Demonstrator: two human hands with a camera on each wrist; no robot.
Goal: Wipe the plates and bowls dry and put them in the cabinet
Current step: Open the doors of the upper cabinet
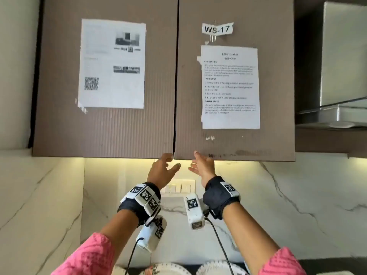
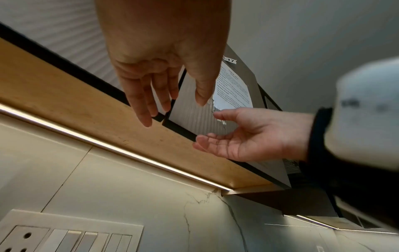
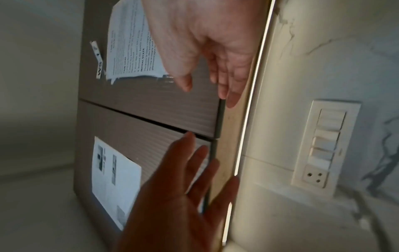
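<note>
Both cabinet doors point(image 1: 105, 126) are shut or nearly so, barring the inside; only a thin dark seam parts them. Open room lies under the cabinet, before the marble wall point(image 1: 297, 195). The left hand point(image 1: 161, 170) and right hand point(image 1: 202, 167) reach the doors' lower edges there, fingers spread.

Brown ribbed cabinet doors point(image 1: 105, 126); white veined marble wall point(image 1: 297, 195); pink patterned sleeves point(image 1: 87, 257).

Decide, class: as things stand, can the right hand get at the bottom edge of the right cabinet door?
Probably yes: the right hand is open just below the right cabinet door, fingertips at its bottom edge, nothing between them.
</note>
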